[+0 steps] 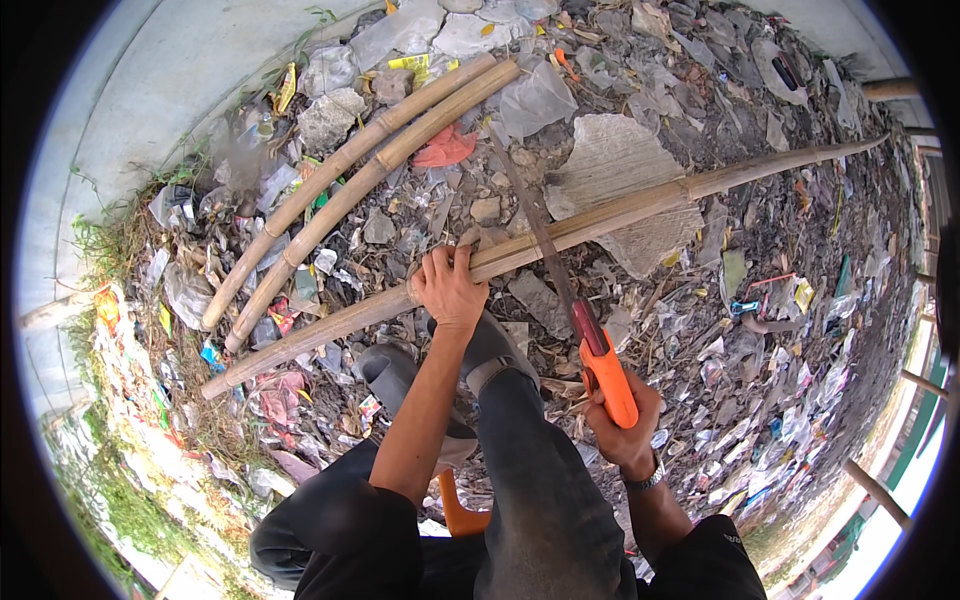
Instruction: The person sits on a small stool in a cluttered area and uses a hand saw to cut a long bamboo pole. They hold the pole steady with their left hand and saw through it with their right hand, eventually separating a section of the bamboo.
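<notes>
A long bamboo pole [640, 205] lies across littered ground from lower left to upper right. My left hand [447, 288] grips this pole near its middle. My right hand [620, 425] holds a hand saw by its orange handle [608, 375]. The saw's dark blade [540, 225] runs up and to the left and crosses the pole just right of my left hand. My dark-trousered leg and grey shoe [492, 350] sit close under the pole, below the left hand. A watch shows on my right wrist.
Two more bamboo poles [350, 170] lie side by side at upper left. Plastic scraps, stones and rubbish [760, 330] cover the ground. A pale concrete wall [150, 90] curves along the upper left. Bamboo posts [880, 495] stand at the right. An orange object [460, 515] shows between my legs.
</notes>
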The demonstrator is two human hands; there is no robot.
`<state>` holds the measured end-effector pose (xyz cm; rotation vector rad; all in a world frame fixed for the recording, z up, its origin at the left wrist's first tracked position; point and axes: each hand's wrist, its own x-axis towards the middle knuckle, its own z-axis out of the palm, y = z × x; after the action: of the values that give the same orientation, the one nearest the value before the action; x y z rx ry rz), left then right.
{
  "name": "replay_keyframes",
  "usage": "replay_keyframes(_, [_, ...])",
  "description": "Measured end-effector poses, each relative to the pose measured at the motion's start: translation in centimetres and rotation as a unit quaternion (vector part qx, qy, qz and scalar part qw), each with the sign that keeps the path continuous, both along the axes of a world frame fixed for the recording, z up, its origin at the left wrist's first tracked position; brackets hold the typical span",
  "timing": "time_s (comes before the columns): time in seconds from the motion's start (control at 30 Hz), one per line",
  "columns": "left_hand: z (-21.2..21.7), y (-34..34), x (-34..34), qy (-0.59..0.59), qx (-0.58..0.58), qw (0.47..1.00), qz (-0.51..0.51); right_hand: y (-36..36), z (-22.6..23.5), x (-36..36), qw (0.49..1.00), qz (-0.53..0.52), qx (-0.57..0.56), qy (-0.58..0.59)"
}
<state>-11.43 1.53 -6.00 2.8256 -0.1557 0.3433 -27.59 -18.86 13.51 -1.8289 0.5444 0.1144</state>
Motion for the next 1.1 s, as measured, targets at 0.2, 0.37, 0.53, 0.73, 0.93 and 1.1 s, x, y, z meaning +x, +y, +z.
replay_keyframes(0.2, [1.5, 0.1, 1.5, 0.084, 0.010, 0.996, -0.007, 0.0, -0.2, -0.2, 1.000, -0.007, 0.013, -0.014])
replay_keyframes(0.37, [3.2, 0.5, 4.4, 0.204, 0.037, 0.977, -0.048, -0.6, 0.9, -0.4, 1.000, 0.016, 0.019, 0.002])
replay_keyframes(0.53, [3.7, 1.4, 6.1, 0.264, 0.029, 0.961, -0.081, -0.2, 2.9, 0.9, 0.998, 0.045, -0.036, 0.027])
replay_keyframes(0.73, [4.3, 1.1, 7.2, 0.326, 0.056, 0.940, -0.083, 0.3, 3.1, -0.1, 0.998, 0.021, -0.052, 0.018])
replay_keyframes(0.93, [3.5, 0.6, 7.3, 0.305, 0.061, 0.948, -0.068, -1.6, 7.6, -4.9, 0.990, 0.044, -0.058, 0.124])
replay_keyframes(1.1, [2.9, 0.5, 6.7, 0.266, 0.058, 0.959, -0.079, -3.4, 10.0, -5.9, 0.978, 0.058, -0.096, 0.176])
